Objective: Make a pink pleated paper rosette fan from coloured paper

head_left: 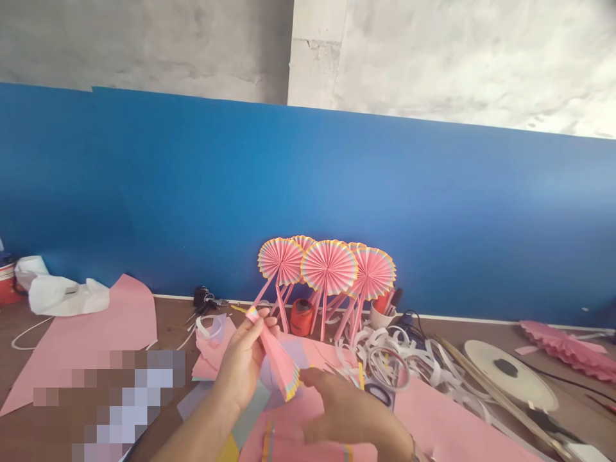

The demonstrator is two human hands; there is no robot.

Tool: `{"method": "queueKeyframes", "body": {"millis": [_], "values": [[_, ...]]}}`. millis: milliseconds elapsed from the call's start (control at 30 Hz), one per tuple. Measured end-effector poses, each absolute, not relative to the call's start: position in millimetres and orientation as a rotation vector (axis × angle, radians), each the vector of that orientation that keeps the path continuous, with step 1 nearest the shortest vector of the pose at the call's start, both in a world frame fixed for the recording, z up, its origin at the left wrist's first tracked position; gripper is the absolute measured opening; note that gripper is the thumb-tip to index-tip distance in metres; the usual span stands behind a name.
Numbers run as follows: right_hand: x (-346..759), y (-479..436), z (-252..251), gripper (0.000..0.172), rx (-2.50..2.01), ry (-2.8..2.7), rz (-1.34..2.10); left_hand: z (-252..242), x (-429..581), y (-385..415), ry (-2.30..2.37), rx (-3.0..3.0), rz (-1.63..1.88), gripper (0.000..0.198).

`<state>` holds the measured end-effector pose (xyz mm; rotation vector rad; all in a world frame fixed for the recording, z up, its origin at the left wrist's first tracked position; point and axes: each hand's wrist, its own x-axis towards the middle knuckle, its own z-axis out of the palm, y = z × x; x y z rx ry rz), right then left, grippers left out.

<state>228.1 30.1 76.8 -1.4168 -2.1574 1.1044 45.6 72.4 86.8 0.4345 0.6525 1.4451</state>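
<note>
Around you on the brown counter, a messy heap of curly white paper strips lies to the right, with a flat, cream, round disc with a dark knob past it. A red, round tub with a dark top sits partly behind the pink strips of the wheels, and a white cup holding red and dark things is near it. A tall, smooth blue board closes off the back. Your right hand hides some of the pink paper sheets under it. You can count one pink folded paper fan with yellow edges, in your left hand above the sheets, and at least five round pink paper wheels in front of the board. The wheels have sharp folds and zigzag rims. Your left hand pinches the fan's narrow top. Your right hand is spread, thumb apart, just beside the wide end; you can't tell if it touches.
</note>
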Motion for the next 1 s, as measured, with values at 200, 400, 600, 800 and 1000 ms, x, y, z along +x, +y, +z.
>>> {"method": "queueKeyframes", "body": {"millis": [200, 400, 600, 800, 1000], "values": [[190, 15, 2, 0.047, -1.991, -2.567, 0.356, 93, 32, 80, 0.657, 0.483, 1.588, 0.035], [173, 1, -31, 0.041, -1.876, -2.552, 0.08, 95, 33, 78, 0.683, 0.495, 1.566, 0.035], [168, 9, -1, 0.032, -1.882, -2.665, 0.487, 94, 31, 78, 0.7, 0.51, 1.552, 0.035], [201, 23, 49, 0.021, -1.666, -2.545, 0.906, 95, 30, 79, 0.707, 0.553, 1.581, 0.028], [234, 48, 73, 0.024, -0.611, -1.245, 2.081, 95, 22, 86, 0.723, 0.507, 1.632, 0.02]]}}
